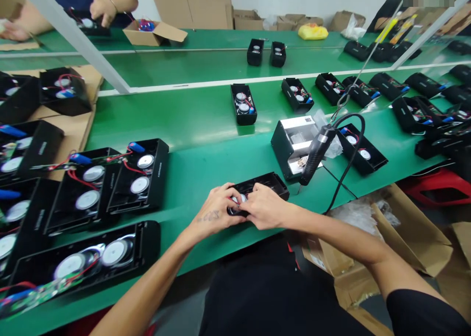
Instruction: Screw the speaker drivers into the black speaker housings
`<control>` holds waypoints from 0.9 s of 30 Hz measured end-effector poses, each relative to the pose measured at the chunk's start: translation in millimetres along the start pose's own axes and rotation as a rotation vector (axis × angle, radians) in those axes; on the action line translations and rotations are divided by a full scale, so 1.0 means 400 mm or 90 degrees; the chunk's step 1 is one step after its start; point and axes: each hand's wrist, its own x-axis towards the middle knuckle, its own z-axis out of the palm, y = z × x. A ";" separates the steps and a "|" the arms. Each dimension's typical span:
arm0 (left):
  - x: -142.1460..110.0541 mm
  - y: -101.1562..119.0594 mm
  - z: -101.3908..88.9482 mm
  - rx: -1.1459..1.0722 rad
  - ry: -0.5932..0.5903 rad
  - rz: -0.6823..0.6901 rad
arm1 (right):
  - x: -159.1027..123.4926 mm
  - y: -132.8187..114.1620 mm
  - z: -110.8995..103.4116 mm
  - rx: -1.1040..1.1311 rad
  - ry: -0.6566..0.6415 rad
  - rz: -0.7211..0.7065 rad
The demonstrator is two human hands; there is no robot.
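Both my hands grip a black speaker housing (267, 185) at the front edge of the green workbench (206, 130). My left hand (217, 211) wraps its near end, and my right hand (263, 206) lies over its middle. My fingers hide most of the inside, though a round silver part shows between them. To the right, a black electric screwdriver (318, 148) hangs on its cable, with its tip just above the bench. Behind it lies a black-and-silver casing (294, 144).
Open black housings (140, 174) with round speakers, blue cells and red wires crowd the bench to my left, and more line the right. A co-worker's hands (103, 10) work at the far bench. Cardboard boxes (412, 233) sit below the bench at right, beside a red stool (437, 189).
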 end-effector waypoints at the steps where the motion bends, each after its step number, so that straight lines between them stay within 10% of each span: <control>1: -0.012 0.009 0.011 0.027 0.016 0.009 | -0.027 -0.001 0.002 0.013 0.074 -0.019; 4: -0.055 0.035 0.061 0.144 0.103 0.053 | -0.125 0.028 0.004 0.044 0.484 0.078; 7: -0.091 0.049 0.111 0.211 0.184 0.089 | -0.204 0.108 0.006 0.019 0.818 0.430; 11: -0.108 0.049 0.137 0.203 0.228 0.096 | -0.236 0.206 0.033 0.225 0.779 0.603; 19: -0.099 0.041 0.143 0.115 0.294 0.067 | -0.224 0.202 0.050 0.634 0.883 0.330; 23: -0.084 0.030 0.143 0.123 0.326 0.090 | -0.220 0.230 -0.060 0.517 1.070 0.311; 27: -0.057 0.018 0.141 0.177 0.336 0.129 | -0.200 0.272 -0.130 0.379 1.044 0.334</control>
